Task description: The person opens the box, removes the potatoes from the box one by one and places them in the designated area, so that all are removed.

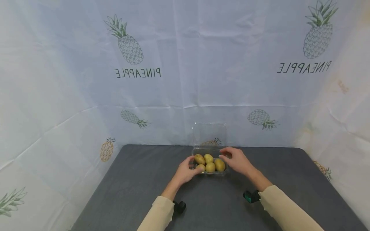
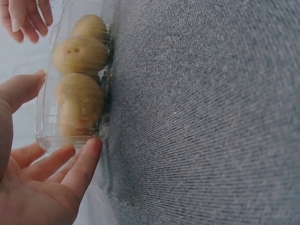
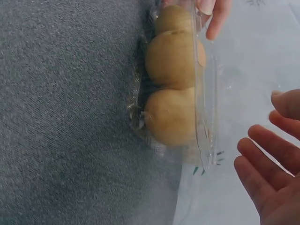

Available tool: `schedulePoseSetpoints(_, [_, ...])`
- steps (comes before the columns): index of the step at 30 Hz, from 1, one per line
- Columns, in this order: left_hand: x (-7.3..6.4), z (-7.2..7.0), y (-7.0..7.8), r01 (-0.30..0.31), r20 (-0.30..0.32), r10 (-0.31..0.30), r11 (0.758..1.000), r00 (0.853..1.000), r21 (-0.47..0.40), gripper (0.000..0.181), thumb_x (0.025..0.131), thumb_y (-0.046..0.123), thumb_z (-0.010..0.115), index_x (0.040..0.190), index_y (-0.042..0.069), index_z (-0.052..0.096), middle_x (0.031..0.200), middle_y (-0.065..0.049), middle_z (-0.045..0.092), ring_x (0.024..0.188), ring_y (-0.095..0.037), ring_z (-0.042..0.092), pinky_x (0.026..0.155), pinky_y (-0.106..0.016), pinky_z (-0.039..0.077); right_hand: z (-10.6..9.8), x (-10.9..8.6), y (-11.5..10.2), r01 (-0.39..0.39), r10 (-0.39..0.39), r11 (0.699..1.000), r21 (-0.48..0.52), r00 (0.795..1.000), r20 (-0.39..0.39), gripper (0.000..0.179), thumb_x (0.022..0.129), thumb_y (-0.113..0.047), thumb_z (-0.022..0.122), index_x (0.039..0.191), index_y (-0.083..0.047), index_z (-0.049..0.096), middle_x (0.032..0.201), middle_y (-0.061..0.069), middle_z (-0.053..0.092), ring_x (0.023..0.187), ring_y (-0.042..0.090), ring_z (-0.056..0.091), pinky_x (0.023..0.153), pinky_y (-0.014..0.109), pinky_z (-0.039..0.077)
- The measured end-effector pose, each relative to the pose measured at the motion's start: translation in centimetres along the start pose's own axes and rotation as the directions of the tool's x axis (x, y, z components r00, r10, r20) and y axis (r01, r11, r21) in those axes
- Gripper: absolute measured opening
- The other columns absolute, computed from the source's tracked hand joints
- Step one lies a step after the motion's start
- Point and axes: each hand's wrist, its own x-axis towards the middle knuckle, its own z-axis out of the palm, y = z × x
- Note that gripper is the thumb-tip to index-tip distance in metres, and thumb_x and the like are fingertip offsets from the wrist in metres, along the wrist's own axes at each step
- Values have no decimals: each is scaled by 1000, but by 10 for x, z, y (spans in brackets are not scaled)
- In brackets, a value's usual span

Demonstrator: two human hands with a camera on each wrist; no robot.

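Observation:
A clear plastic clamshell container [image 1: 212, 173] stands near the table's far edge with several yellow-brown potatoes [image 1: 210, 167] inside. Its transparent lid [image 1: 209, 132] is raised at the back. My left hand [image 1: 185, 170] holds the container's left end, with the thumb at the front rim and the fingers against the end wall. In the left wrist view, the left fingertips [image 2: 94, 146] touch the low corner beside the potatoes [image 2: 80, 54]. Over the right end hovers my right hand [image 1: 235, 159], its fingers loosely bent with nothing in them. The right wrist view shows those fingers [image 3: 267, 145] apart from the container wall.
The dark grey table [image 1: 138, 189] extends on both sides of the container. Close behind it hangs a white cloth [image 1: 185, 80] printed with pineapples, which also encloses the left and right sides. A black wrist device [image 1: 251, 196] sits under each forearm.

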Motion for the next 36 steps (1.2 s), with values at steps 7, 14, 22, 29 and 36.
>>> schedulePoseSetpoints(7, [-1,0,0,2,-4,-2,1000,1000,-15,78,92,41,77,153,8,43,151,-18,47,125,-36,59,92,-50,55,10,0,-3,30,-31,999,11,997,77,31,101,-19,67,127,-2,68,126,16,66,117,37,62,97,56,51])
schedulePoseSetpoints(14, [-1,-1,-1,-5,2,5,1000,1000,-17,78,92,44,76,153,8,43,151,-19,47,125,-37,58,93,-51,54,21,5,-4,14,-12,1000,-19,993,121,33,99,-18,70,127,-2,68,127,11,66,120,37,60,93,54,52])
schedulePoseSetpoints(22, [-2,-1,0,-9,3,9,1000,1000,-27,80,92,45,76,153,7,42,150,-19,48,125,-38,58,94,-52,53,32,9,-2,33,-31,999,-13,987,160,32,96,-17,73,125,-4,70,127,12,66,118,37,61,94,54,51])
schedulePoseSetpoints(29, [-1,0,-1,-10,-3,10,999,1000,-39,78,93,43,76,153,8,42,150,-19,48,125,-37,58,94,-51,54,37,15,2,65,-52,996,-58,978,203,33,93,-15,75,124,-4,70,123,10,67,114,33,62,92,51,52])
schedulePoseSetpoints(36, [0,-2,-1,-14,4,14,999,1000,-39,77,93,43,75,154,7,42,151,-19,47,125,-37,59,94,-51,54,41,23,7,36,-17,996,-77,971,238,34,91,-16,78,122,-5,72,123,9,67,113,31,61,93,51,52])
